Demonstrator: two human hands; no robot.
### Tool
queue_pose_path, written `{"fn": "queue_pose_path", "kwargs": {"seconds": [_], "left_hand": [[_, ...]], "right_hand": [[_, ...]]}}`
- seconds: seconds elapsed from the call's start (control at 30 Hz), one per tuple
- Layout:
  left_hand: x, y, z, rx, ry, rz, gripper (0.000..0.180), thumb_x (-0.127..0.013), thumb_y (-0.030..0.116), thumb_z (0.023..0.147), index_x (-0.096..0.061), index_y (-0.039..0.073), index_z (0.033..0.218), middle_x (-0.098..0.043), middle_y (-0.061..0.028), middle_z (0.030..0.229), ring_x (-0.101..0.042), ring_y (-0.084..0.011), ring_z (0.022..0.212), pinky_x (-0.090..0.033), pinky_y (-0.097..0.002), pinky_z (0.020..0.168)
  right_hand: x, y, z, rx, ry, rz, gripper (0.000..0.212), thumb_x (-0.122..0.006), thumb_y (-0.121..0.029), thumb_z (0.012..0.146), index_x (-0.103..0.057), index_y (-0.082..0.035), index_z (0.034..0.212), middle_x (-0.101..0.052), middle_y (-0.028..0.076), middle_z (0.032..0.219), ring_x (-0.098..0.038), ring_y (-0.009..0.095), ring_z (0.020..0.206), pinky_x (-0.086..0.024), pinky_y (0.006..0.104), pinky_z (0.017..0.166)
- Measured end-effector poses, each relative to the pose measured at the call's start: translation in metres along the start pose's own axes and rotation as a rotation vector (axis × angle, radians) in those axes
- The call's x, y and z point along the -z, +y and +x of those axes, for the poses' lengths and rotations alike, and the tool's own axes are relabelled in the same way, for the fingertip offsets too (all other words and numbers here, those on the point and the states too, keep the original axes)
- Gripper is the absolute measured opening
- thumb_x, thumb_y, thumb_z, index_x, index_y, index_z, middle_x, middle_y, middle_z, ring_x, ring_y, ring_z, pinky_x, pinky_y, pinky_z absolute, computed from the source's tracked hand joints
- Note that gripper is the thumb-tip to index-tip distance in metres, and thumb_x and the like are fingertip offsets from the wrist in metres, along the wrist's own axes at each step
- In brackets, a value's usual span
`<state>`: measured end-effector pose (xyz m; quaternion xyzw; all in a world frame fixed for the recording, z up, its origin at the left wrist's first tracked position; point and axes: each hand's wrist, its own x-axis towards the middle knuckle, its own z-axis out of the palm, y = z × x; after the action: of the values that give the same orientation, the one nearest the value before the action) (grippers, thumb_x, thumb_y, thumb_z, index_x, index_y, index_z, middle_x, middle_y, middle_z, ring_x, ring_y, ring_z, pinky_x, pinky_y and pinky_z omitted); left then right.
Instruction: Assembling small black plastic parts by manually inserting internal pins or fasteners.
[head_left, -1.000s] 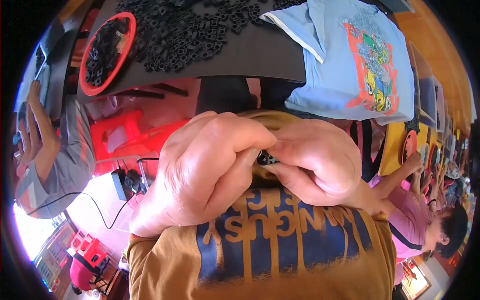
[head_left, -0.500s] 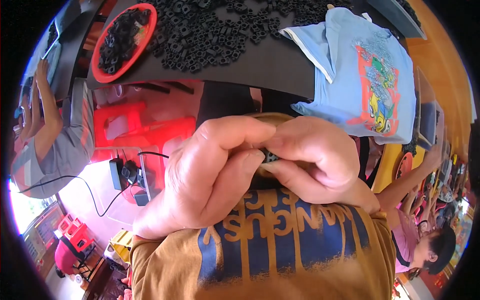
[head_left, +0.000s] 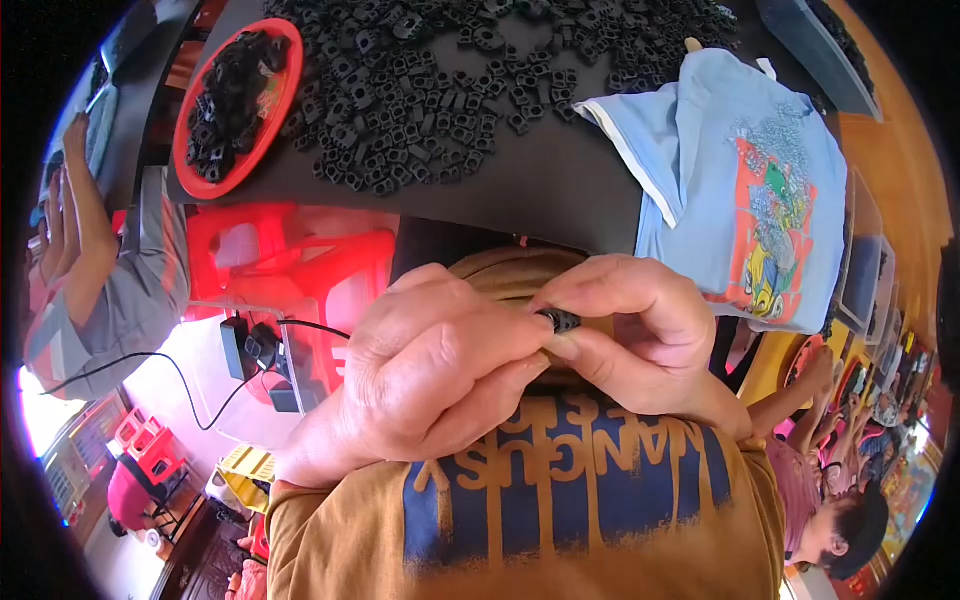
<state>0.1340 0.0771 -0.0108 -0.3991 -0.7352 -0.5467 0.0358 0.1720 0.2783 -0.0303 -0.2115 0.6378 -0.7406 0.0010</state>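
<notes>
The right hand (head_left: 678, 345) clamps a small black part (head_left: 562, 320); the left hand (head_left: 435, 360) meets it at nine o'clock, its grip hidden from me. Looks like fine fingertip handling; the next move probably needs steadiness.

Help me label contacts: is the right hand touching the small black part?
Touching: the head view shows the right hand pinching the small black part between thumb and forefinger, the thumb tip against its lower edge.

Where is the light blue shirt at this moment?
In the head view, the blue shirt lies upper right, beside the black parts and beyond the right hand.
</notes>
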Motion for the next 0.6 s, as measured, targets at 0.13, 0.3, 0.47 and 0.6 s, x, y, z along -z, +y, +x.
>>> {"fn": "queue_pose_path", "kwargs": {"seconds": [0.13, 0.3, 0.47, 0.6], "left_hand": [[-0.002, -0.010, 0.005, 0.071, -0.013, 0.081, 0.029, -0.073, -0.005, 0.070, -0.064, 0.001, 0.097, -0.064, -0.0073, 0.077, -0.058, -0.0217, 0.057, -0.043, -0.0334, 0.052], [-0.001, -0.029, 0.010, 0.102, -0.020, 0.385, 0.028, -0.071, -0.003, 0.072, -0.064, 0.002, 0.099, -0.063, -0.0074, 0.076, -0.056, -0.0252, 0.058, -0.043, -0.0343, 0.055], [-0.005, -0.044, 0.009, 0.264, -0.060, 0.598, 0.024, -0.070, 0.003, 0.077, -0.064, 0.003, 0.101, -0.062, -0.0085, 0.086, -0.058, -0.0274, 0.066, -0.046, -0.0374, 0.060], [-0.008, -0.050, 0.012, 0.246, -0.022, 0.599, 0.025, -0.069, 0.004, 0.079, -0.065, 0.003, 0.104, -0.062, -0.0098, 0.092, -0.061, -0.0285, 0.073, -0.048, -0.0378, 0.065]], "right_hand": [[0.012, 0.009, -0.001, -0.097, 0.080, -0.084, 0.026, -0.061, 0.013, 0.085, -0.054, 0.005, 0.109, -0.065, 0.022, 0.102, -0.065, 0.024, 0.092, -0.053, 0.0336, 0.082], [0.022, 0.023, 0.004, -0.168, 0.254, -0.115, 0.021, -0.060, 0.007, 0.089, -0.054, 0.002, 0.109, -0.065, 0.017, 0.101, -0.064, 0.018, 0.089, -0.053, 0.0304, 0.080], [0.020, 0.031, 0.007, -0.126, 0.320, -0.031, 0.023, -0.069, 0.005, 0.085, -0.061, 0.005, 0.107, -0.067, 0.008, 0.097, -0.062, 0.011, 0.086, -0.048, 0.0229, 0.079], [0.021, 0.032, 0.006, -0.132, 0.314, -0.007, 0.024, -0.068, 0.006, 0.085, -0.061, 0.005, 0.107, -0.067, 0.009, 0.097, -0.062, 0.011, 0.086, -0.048, 0.0233, 0.079]]}}
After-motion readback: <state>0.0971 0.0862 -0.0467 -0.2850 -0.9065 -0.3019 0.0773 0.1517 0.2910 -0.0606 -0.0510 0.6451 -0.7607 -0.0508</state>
